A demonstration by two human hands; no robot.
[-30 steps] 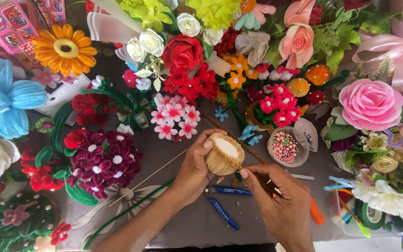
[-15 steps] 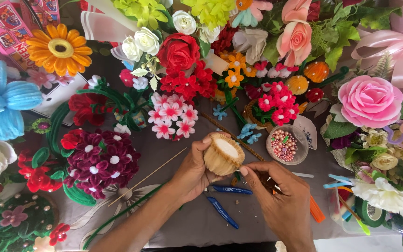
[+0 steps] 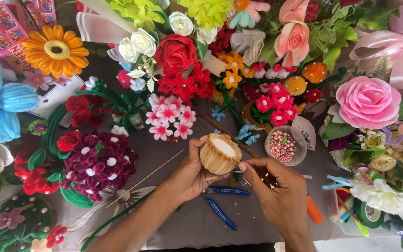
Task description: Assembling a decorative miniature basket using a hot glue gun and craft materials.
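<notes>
Handmade flowers crowded the grey tabletop (image 3: 197, 224) on its far, left and right edges. Near the middle, the left hand (image 3: 190, 170) kept a firm grip around a small tan woven basket (image 3: 219, 153), tilted, while the right hand (image 3: 276, 186) pinched at its rim. Blue-handled pliers (image 3: 225, 191) lay just beneath.

A table covered in grey-brown cloth (image 3: 197, 224) carries a crowd of handmade flowers: a maroon-and-white pipe-cleaner cluster (image 3: 100, 161) at left, a blue fuzzy bloom (image 3: 1, 105) at the far edge, an orange sunflower (image 3: 55, 50) above it, a pink rose (image 3: 368, 102) at right. A clear cup of pink beads (image 3: 285, 146) stands near the middle. Blue-handled pliers (image 3: 222, 203), a thin wooden skewer (image 3: 145, 178) and an orange-handled tool (image 3: 314, 210) lie on the cloth.
</notes>
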